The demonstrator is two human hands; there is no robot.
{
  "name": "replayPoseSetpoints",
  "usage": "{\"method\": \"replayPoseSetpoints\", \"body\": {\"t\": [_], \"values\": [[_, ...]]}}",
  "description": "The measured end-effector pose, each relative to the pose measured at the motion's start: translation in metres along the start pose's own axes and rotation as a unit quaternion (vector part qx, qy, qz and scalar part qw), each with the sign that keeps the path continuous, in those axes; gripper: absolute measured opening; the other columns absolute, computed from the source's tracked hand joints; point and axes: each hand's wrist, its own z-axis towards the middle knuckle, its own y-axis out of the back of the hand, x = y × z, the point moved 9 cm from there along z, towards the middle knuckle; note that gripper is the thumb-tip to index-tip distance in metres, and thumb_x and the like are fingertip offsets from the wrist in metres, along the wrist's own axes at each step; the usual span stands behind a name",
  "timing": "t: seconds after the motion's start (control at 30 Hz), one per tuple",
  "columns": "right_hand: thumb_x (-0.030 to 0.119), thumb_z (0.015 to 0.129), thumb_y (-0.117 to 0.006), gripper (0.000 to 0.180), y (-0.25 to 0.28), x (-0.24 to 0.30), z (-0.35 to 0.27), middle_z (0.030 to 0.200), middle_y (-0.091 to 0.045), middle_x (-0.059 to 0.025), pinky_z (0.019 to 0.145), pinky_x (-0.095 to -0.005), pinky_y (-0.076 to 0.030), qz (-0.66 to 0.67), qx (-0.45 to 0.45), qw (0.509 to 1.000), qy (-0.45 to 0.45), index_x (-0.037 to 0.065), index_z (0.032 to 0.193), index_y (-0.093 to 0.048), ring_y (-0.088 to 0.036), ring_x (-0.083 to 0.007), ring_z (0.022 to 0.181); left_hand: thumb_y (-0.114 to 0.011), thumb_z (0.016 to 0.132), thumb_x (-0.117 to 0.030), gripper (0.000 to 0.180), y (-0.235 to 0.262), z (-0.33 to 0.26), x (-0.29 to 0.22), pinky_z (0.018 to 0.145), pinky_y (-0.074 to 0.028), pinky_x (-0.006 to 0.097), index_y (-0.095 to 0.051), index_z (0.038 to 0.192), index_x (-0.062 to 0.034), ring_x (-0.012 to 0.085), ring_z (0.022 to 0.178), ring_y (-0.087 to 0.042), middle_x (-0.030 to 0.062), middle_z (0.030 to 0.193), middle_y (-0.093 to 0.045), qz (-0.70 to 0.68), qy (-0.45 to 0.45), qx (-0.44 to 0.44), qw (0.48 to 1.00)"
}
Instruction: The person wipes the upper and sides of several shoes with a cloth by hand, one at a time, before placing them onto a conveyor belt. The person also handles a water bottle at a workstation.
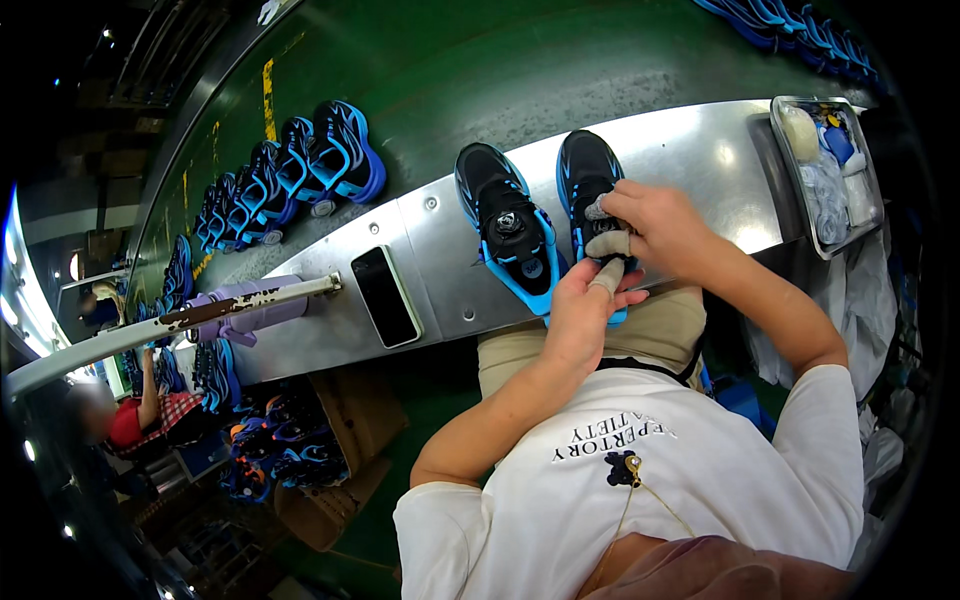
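Observation:
Two black sneakers with bright blue trim stand side by side on the metal ledge, toes pointing away from me. The left sneaker [510, 225] has a round dial on its tongue and shows its insole; neither hand touches it. Over the opening and heel of the right sneaker [588, 165] both hands come together. My right hand [660, 228] is closed, its fingers curled down at the tongue. My left hand [580, 315] is closed near the heel, thumb and fingertips close to the right fingers. Pale covers sit on several fingertips. What the fingers pinch is hidden.
A phone [387, 297] and a lilac bottle [250, 308] lie left on the ledge, near a worn metal bar [180, 322]. A tray of small items [828, 175] is at right. More sneakers [285, 170] line the green belt [420, 80]. Another person [135, 410] sits far left.

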Motion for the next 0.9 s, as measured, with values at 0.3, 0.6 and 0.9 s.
{"method": "replayPoseSetpoints", "body": {"t": [0.3, 0.6, 0.9], "values": [[0.018, 0.075, -0.071, 0.027, 0.002, -0.005, -0.005, 0.083, -0.053, -0.0136, 0.065, -0.0390, -0.044, 0.012, -0.024, 1.000, -0.002, 0.004, 0.096, -0.062, -0.055, -0.0317, 0.079, -0.046, 0.095, -0.005, 0.024, 0.000, 0.004, 0.003, 0.085, -0.053, 0.032, -0.054, 0.118, 0.0013, 0.0173, 0.098, -0.060, 0.0065, 0.110, -0.058, -0.003, -0.025, -0.016, 1.000], [0.015, 0.074, -0.072, 0.028, 0.001, -0.003, -0.008, 0.083, -0.052, -0.0130, 0.064, -0.0384, -0.043, 0.051, -0.026, 0.997, 0.042, 0.004, 0.098, -0.062, -0.054, -0.0308, 0.076, -0.046, 0.095, -0.005, 0.025, -0.004, 0.004, 0.004, 0.081, -0.055, 0.031, -0.054, 0.118, 0.0015, 0.0184, 0.102, -0.058, 0.0073, 0.115, -0.056, -0.004, -0.021, -0.028, 0.999], [0.017, 0.075, -0.072, 0.029, 0.009, -0.001, 0.002, 0.083, -0.048, -0.0124, 0.065, -0.0366, -0.041, 0.111, 0.037, 0.988, 0.100, 0.001, 0.096, -0.059, -0.051, -0.0268, 0.077, -0.044, 0.096, -0.006, 0.028, -0.012, 0.001, 0.002, 0.079, -0.054, 0.033, -0.051, 0.122, 0.0028, 0.0228, 0.106, -0.058, 0.0097, 0.118, -0.056, 0.011, -0.019, -0.034, 0.999]]}}
